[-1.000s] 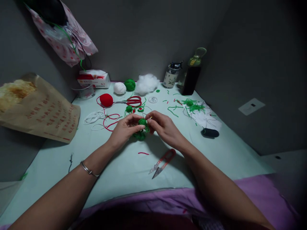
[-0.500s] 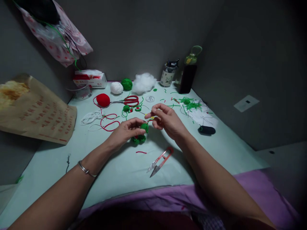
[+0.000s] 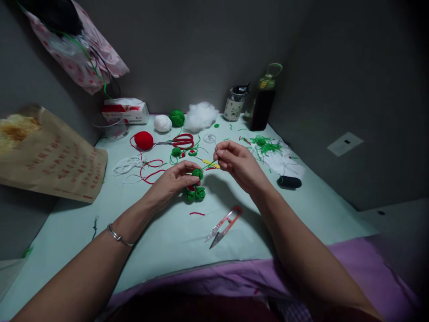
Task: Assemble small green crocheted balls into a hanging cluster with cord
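My left hand (image 3: 174,181) is closed on a green crocheted piece (image 3: 197,174), pinching it between thumb and fingers. The lower part of the piece, green with some red (image 3: 196,193), hangs just below at the tabletop. A strand of green yarn (image 3: 208,166) runs from it to my right hand (image 3: 234,160), whose thumb and fingers are pinched on the strand. Whether a needle is in that pinch is too small to tell. Behind the yarn lies a yellow-handled crochet hook (image 3: 211,164). Thread snips (image 3: 224,227) with orange handles lie nearer to me.
Red scissors (image 3: 182,141), a red yarn ball (image 3: 144,140), a white ball (image 3: 162,123), a green ball (image 3: 177,118) and stuffing (image 3: 201,116) lie behind. A paper bag (image 3: 63,161) stands left. Green scraps (image 3: 266,145), a jar (image 3: 233,107) and a bottle (image 3: 263,105) are right.
My right hand has moved a little right and up, away from the crocheted piece, and its fingers have closed into a pinch. The green strand is now stretched between the hands.
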`<state>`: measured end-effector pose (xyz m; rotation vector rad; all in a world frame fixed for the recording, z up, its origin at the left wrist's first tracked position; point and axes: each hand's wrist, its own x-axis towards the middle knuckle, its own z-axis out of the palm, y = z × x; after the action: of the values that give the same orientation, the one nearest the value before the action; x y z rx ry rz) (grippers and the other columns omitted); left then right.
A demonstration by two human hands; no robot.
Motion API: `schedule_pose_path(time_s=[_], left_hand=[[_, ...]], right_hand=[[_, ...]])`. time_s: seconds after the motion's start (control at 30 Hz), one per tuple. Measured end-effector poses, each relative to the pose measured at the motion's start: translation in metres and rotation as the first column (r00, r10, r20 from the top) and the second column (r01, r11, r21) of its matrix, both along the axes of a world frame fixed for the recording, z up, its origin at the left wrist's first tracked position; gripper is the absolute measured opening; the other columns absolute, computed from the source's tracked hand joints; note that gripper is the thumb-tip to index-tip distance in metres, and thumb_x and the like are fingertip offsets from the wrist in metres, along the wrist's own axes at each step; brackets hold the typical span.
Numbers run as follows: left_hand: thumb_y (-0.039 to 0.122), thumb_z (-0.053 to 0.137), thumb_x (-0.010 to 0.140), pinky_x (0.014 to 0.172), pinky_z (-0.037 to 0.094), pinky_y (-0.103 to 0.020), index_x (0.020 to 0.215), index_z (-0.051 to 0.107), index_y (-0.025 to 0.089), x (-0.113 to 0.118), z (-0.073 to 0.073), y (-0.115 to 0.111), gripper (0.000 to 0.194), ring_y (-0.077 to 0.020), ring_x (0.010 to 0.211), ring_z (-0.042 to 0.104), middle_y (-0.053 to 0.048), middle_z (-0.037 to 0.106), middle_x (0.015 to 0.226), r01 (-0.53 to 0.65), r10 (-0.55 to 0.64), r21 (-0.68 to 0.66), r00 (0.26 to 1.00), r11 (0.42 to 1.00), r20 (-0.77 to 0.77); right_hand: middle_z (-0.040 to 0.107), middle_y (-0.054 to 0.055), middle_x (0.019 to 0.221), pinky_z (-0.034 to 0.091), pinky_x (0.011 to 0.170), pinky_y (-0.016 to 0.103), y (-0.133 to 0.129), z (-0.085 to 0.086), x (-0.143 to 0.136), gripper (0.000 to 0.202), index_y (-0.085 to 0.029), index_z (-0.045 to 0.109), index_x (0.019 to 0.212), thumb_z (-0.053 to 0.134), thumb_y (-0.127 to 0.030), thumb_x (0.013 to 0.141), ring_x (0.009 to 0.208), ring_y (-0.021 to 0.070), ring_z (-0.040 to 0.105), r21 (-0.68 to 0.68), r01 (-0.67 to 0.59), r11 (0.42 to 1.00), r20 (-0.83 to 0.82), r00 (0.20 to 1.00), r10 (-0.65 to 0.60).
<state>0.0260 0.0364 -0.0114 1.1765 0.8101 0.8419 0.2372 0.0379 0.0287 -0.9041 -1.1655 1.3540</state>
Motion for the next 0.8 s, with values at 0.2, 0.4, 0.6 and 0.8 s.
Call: schedule_pose_path(time_s=[0.2,0.4,0.6,0.8], left_hand=[[0.027,0.083,0.076,0.075,0.048,-0.026,0.103,0.071,0.022,-0.003,0.003,0.004,0.03,-0.0123,0.081,0.061,0.0,0.067,0.097,-0.106,0.104,0.036,0.993,0.994,0.05],[0.026,0.083,0.077,0.081,0.049,-0.027,0.107,0.071,0.021,-0.005,0.004,0.006,0.033,-0.0126,0.086,0.063,-0.001,0.07,0.098,-0.143,0.142,0.001,0.985,0.99,0.095],[0.024,0.083,0.076,0.082,0.049,-0.026,0.104,0.073,0.022,-0.005,0.003,0.007,0.031,-0.0111,0.085,0.063,0.0,0.07,0.101,-0.154,0.151,0.03,0.985,0.988,0.084],[0.019,0.085,0.07,0.08,0.051,-0.028,0.1,0.073,0.021,-0.006,-0.001,0.008,0.032,-0.0127,0.084,0.064,0.0,0.071,0.097,-0.202,0.199,0.115,0.979,0.973,0.03]], right_hand=[[0.062,0.0,0.074,0.037,0.058,0.026,-0.009,0.001,-0.008,0.01,-0.016,0.072,0.083,0.069,-0.025,0.086,0.061,0.0094,0.048,0.346,0.036,0.937,0.423,0.886,-0.19],[0.066,0.001,0.079,0.039,0.064,0.026,-0.015,0.0,-0.01,0.011,-0.016,0.074,0.085,0.064,-0.017,0.09,0.064,0.0098,0.05,0.433,-0.133,0.892,0.641,0.741,-0.201],[0.067,0.001,0.079,0.038,0.064,0.026,-0.018,0.001,-0.01,0.012,-0.016,0.072,0.084,0.062,-0.015,0.091,0.064,0.0099,0.05,0.407,-0.177,0.896,0.697,0.695,-0.179],[0.066,0.0,0.075,0.036,0.063,0.026,-0.018,-0.001,-0.012,0.012,-0.016,0.071,0.083,0.061,-0.014,0.089,0.062,0.0103,0.048,0.356,-0.172,0.919,0.736,0.658,-0.162]])
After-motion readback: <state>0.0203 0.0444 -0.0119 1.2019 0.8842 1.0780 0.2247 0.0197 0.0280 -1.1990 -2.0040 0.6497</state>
